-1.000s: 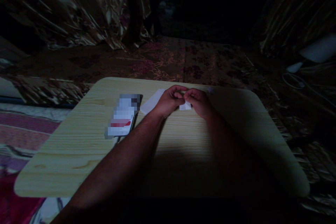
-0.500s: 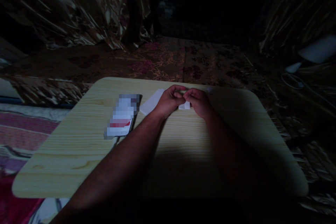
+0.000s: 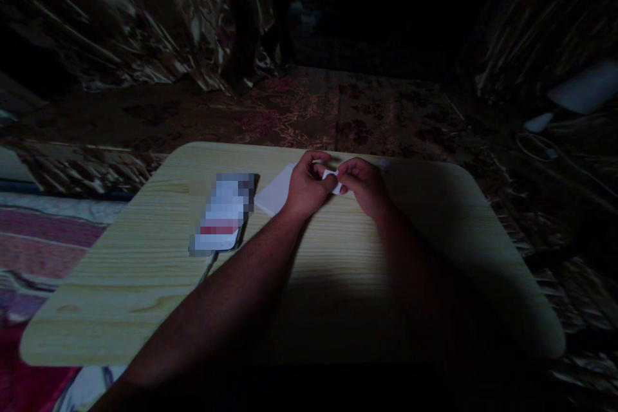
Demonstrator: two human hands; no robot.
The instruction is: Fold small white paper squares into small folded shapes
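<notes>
Between my two hands is a small white piece of paper point(image 3: 332, 175), pinched from both sides above the far part of the wooden table point(image 3: 338, 257). My left hand point(image 3: 309, 187) has its thumb over the paper's left part, with the forefinger curved above. My right hand point(image 3: 363, 181) grips the right edge between thumb and fingertips. A larger stack or sheet of white paper point(image 3: 276, 192) lies flat beside my left hand, partly covered by it. Dim light hides the finer folds of the small piece.
A phone point(image 3: 224, 212) with a blurred screen lies left of my left forearm, a cable point(image 3: 207, 265) at its near end. Behind my right hand is a small pale scrap point(image 3: 384, 164). A white lamp point(image 3: 584, 87) stands at the right, beyond the table.
The small white paper has come up from below my fingers and now sits higher, between my thumbs. My left hand has turned slightly; the right stays close to it.
</notes>
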